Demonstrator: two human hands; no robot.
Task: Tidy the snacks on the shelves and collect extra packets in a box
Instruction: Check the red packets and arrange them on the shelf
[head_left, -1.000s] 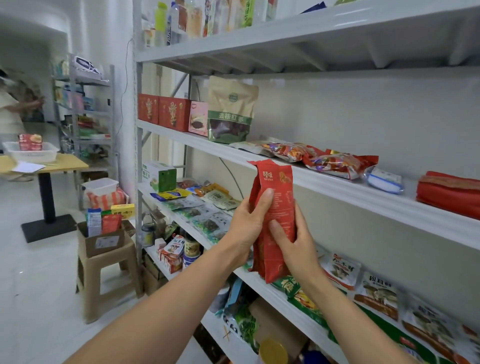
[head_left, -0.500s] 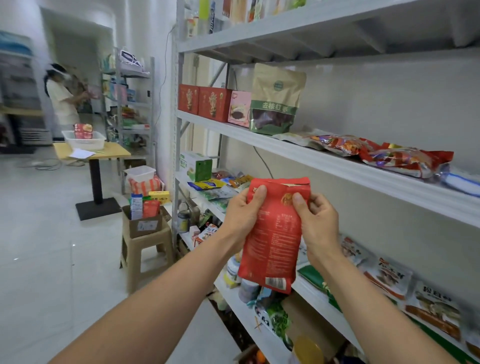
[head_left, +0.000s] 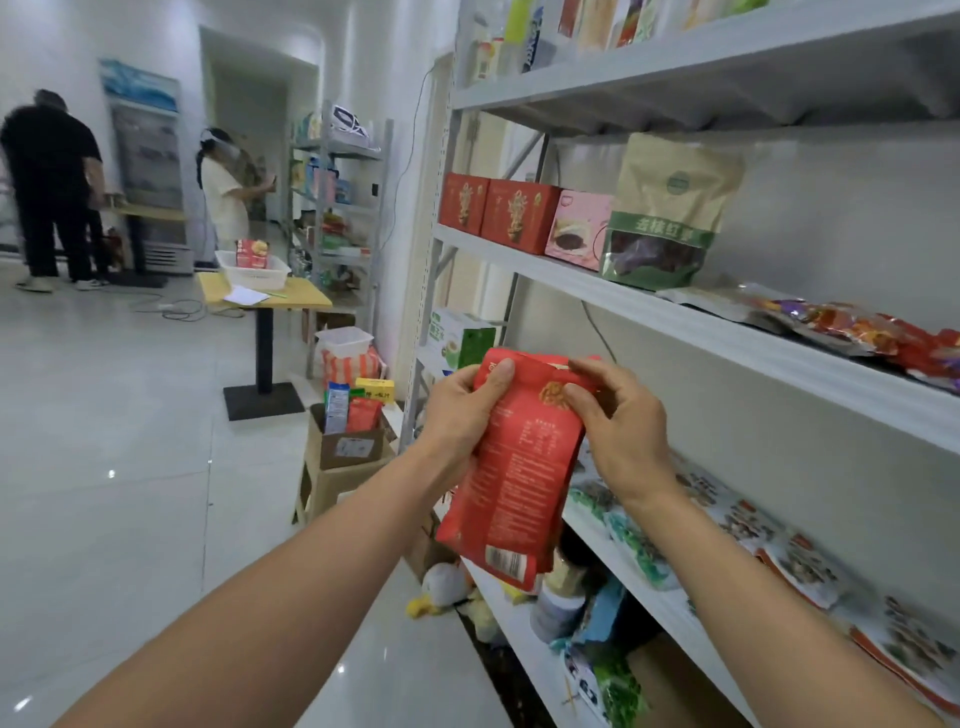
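A red snack packet (head_left: 514, 473) hangs upright in front of the white shelving unit (head_left: 675, 317), its printed back turned to me. My left hand (head_left: 462, 410) grips its upper left edge and my right hand (head_left: 618, 421) pinches its top right corner. A cardboard box (head_left: 348, 452) with a few packets standing in it rests on a beige stool (head_left: 322, 488) to the left, by the shelf's end post. Flat snack packets (head_left: 769, 540) lie in a row on the shelf behind the packet.
Red boxes (head_left: 498, 210) and a brown-green pouch (head_left: 670, 213) stand on the upper shelf. A yellow table (head_left: 306, 296) carries a white tray (head_left: 254, 270). Two people (head_left: 52, 187) stand at the back left. Jars and packets (head_left: 566, 603) crowd the low shelf.
The packet has come down and away from the shelf, turned with its back to me. My view has swung left, bringing the box on the stool and the room closer.
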